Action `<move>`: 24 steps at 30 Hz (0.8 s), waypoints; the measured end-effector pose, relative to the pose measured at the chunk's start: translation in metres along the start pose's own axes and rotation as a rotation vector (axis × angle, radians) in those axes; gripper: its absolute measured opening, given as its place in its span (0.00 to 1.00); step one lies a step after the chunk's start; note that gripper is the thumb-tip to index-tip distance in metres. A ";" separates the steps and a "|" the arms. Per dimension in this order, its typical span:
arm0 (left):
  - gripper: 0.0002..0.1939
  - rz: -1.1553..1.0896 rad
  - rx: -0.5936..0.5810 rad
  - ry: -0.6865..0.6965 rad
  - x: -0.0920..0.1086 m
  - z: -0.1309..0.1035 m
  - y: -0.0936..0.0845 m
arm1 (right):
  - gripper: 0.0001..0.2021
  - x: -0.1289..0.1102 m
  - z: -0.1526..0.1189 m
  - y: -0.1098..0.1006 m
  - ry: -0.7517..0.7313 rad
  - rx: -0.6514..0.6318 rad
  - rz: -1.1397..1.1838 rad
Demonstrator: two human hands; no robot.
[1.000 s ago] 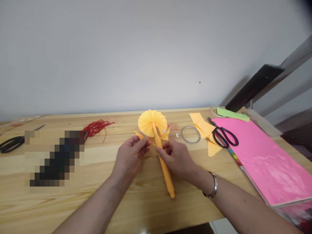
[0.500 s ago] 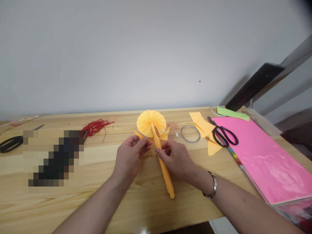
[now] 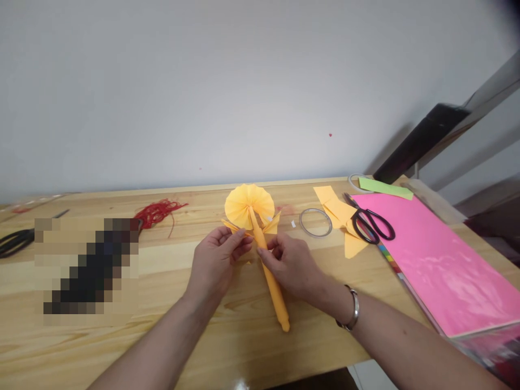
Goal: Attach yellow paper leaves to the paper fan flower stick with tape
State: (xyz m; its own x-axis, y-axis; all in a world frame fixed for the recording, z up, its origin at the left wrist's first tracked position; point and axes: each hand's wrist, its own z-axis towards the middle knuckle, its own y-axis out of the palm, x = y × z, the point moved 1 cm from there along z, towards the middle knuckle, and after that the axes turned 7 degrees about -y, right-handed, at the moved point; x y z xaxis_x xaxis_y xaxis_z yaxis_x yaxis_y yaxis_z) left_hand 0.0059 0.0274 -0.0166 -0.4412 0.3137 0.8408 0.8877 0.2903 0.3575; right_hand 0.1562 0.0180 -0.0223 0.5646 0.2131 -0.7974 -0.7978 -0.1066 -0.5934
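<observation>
A pleated round yellow paper fan (image 3: 249, 205) is at the top of an orange rolled paper stick (image 3: 276, 295), which slants down toward the table's front edge. My left hand (image 3: 215, 257) pinches a small folded orange paper piece (image 3: 231, 226) left of the stick, just below the fan. My right hand (image 3: 292, 264) has its fingers closed around the upper part of the stick. Another folded orange piece (image 3: 272, 224) sticks out above my right fingers, at the stick's right side.
Right of my hands lie a wire ring (image 3: 316, 234), orange paper scraps (image 3: 331, 205), black-handled scissors (image 3: 377, 241) and a pink paper pack (image 3: 439, 260). To the left are red threads (image 3: 156, 213), a blurred dark object (image 3: 93, 268) and other scissors (image 3: 18, 238).
The whole view has shifted slightly, so most things appear a little further left. Both hands keep their hold, with no clear movement relative to the paper.
</observation>
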 end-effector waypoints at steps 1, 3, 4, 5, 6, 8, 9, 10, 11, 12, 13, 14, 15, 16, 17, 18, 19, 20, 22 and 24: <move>0.08 0.004 -0.002 0.002 0.000 0.000 0.000 | 0.09 0.000 0.000 0.000 -0.002 -0.002 -0.003; 0.09 0.010 -0.006 0.006 0.000 0.001 0.000 | 0.09 0.000 0.000 0.000 -0.007 -0.003 -0.011; 0.09 0.013 -0.005 0.006 0.000 0.001 0.000 | 0.09 0.000 0.000 0.000 -0.007 -0.003 -0.014; 0.09 0.014 -0.004 0.006 0.000 0.001 0.000 | 0.08 0.000 0.000 0.000 -0.006 -0.002 -0.017; 0.09 0.014 -0.003 0.005 0.000 0.001 0.000 | 0.08 0.000 -0.001 0.000 -0.004 -0.001 -0.019; 0.09 0.009 -0.007 0.008 -0.001 0.001 0.000 | 0.08 0.000 -0.001 -0.001 -0.002 -0.001 -0.018; 0.09 0.005 -0.011 0.011 -0.001 0.001 0.000 | 0.08 0.000 -0.001 -0.001 -0.004 -0.003 -0.016; 0.09 0.000 -0.015 0.012 -0.001 0.001 0.000 | 0.08 0.000 -0.001 -0.001 -0.007 -0.003 -0.015; 0.09 -0.003 -0.015 0.012 -0.001 0.001 0.000 | 0.08 -0.001 -0.001 -0.001 -0.009 -0.004 -0.015; 0.09 -0.004 -0.015 0.011 -0.001 0.001 0.000 | 0.09 -0.001 -0.001 -0.001 -0.011 -0.005 -0.017; 0.09 -0.004 -0.014 0.010 -0.001 0.000 0.000 | 0.09 -0.001 -0.001 -0.001 -0.011 -0.003 -0.022; 0.09 -0.002 -0.013 0.009 -0.001 0.000 0.000 | 0.09 -0.002 -0.001 -0.002 -0.011 -0.002 -0.026; 0.09 0.000 -0.012 0.008 -0.001 0.000 0.000 | 0.09 -0.002 -0.001 -0.002 -0.011 -0.003 -0.028; 0.09 0.003 -0.009 0.009 -0.001 0.000 0.001 | 0.09 -0.003 -0.001 -0.002 -0.012 -0.008 -0.025; 0.09 0.004 -0.006 0.011 -0.001 0.000 0.001 | 0.09 -0.003 -0.001 -0.002 -0.012 -0.012 -0.021; 0.09 0.003 -0.003 0.013 -0.001 0.000 0.001 | 0.09 -0.004 -0.001 -0.003 -0.012 -0.017 -0.016; 0.09 0.000 -0.001 0.015 -0.002 0.000 0.001 | 0.09 -0.004 -0.001 -0.003 -0.011 -0.017 -0.013; 0.08 -0.003 -0.002 0.016 -0.002 0.000 0.001 | 0.09 -0.004 -0.001 -0.003 -0.011 -0.016 -0.013; 0.08 -0.007 -0.009 0.019 -0.002 0.000 0.001 | 0.09 -0.004 -0.001 -0.003 -0.012 -0.011 -0.017; 0.08 -0.009 -0.015 0.018 -0.001 0.000 0.002 | 0.09 -0.004 -0.001 -0.003 -0.016 -0.011 -0.019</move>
State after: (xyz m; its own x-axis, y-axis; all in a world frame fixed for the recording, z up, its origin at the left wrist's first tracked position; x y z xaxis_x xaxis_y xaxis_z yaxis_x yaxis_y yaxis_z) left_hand 0.0080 0.0278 -0.0174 -0.4468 0.2946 0.8447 0.8855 0.2798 0.3708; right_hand 0.1568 0.0163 -0.0179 0.5761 0.2305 -0.7842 -0.7847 -0.1128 -0.6096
